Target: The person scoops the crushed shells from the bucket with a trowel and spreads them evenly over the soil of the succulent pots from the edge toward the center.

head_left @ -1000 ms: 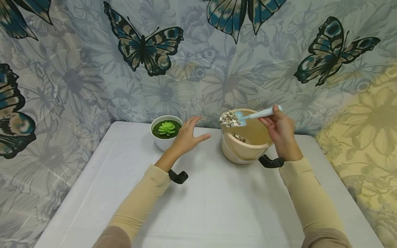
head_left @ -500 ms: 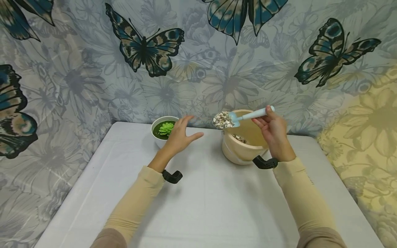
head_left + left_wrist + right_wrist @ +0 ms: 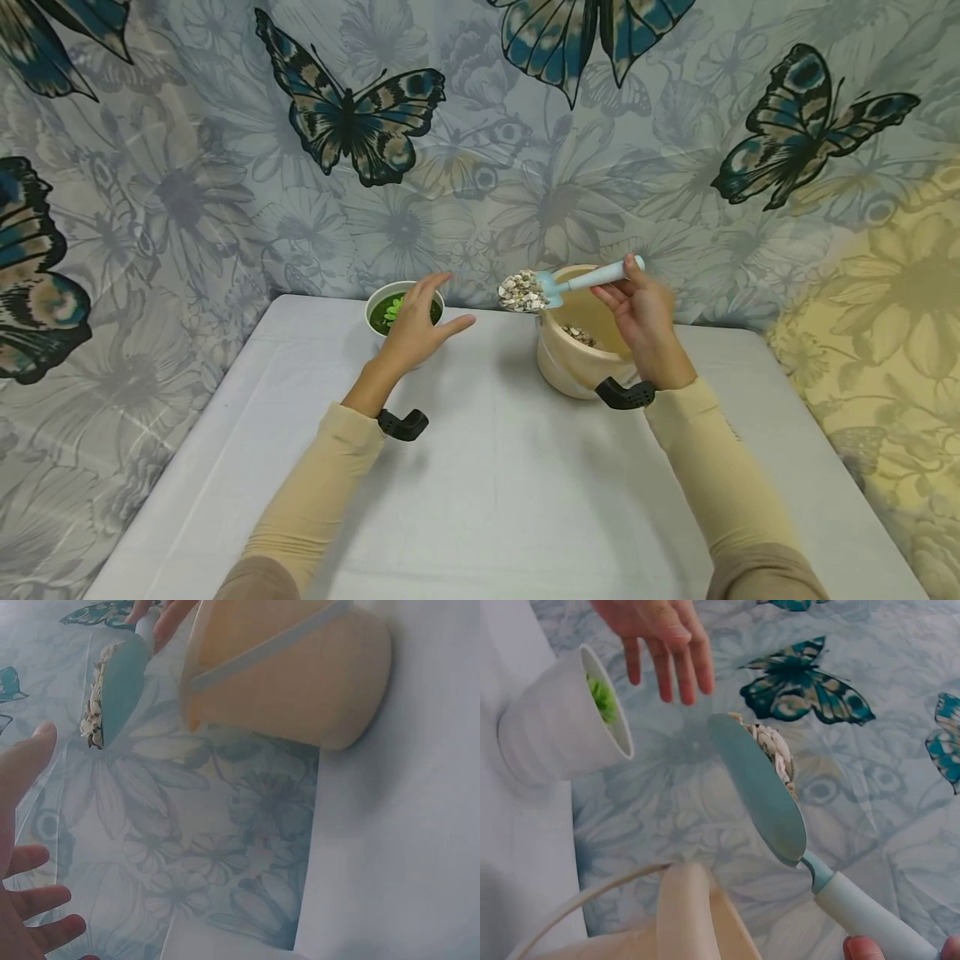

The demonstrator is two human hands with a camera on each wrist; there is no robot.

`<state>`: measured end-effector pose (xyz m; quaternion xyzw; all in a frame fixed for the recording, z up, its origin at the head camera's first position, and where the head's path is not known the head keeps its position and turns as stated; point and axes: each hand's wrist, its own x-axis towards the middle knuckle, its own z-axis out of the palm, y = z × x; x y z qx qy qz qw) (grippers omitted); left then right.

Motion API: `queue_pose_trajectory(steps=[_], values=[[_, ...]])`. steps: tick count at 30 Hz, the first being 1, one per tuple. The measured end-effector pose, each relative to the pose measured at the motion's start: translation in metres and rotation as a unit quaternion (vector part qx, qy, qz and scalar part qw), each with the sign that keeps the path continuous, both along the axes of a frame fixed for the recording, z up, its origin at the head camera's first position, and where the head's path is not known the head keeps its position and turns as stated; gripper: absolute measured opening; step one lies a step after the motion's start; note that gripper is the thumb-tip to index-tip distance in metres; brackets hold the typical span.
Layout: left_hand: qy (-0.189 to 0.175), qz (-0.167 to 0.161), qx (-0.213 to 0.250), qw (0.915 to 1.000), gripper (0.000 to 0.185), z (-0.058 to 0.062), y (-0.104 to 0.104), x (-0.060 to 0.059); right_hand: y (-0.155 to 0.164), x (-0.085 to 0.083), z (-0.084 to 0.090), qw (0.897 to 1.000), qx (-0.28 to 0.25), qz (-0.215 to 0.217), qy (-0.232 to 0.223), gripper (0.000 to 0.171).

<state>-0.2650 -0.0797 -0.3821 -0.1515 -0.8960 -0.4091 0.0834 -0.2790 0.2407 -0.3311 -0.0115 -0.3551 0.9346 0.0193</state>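
- Leftward is where the loaded scoop has gone since a second ago: its heap of pebbles was over the rim of the beige bucket then, and now hangs clear of it, over bare table between the two hands.
- Right hand pinches the pale-blue handle near its end, blade kept roughly level, I'd say so the stones stay heaped rather than slide off.
- Left hand has drifted back toward the white pot; fingers spread and relaxed, holding nothing, hovering over the pot's near rim and half hiding the green succulent inside. From where I stand it looks like steadying or shielding, but I can't tell if it touches.
- Bucket sits just behind and under the right wrist, with more pebbles on its bottom.
- Between scoop tip and left fingertips there's a short open gap.
- Both vessels stand close to the butterfly curtain at the far edge of the white table; the roomy stretch lies on the near side of both hands.
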Motion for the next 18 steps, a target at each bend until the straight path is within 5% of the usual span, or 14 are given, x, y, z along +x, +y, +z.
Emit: queue_pose_trajectory(steps=[18], values=[[-0.016,0.014,-0.009,0.9997,0.084,0.0,-0.022,0.0,-0.021,-0.008,-0.003,0.999,0.024,0.029,-0.016,0.016]])
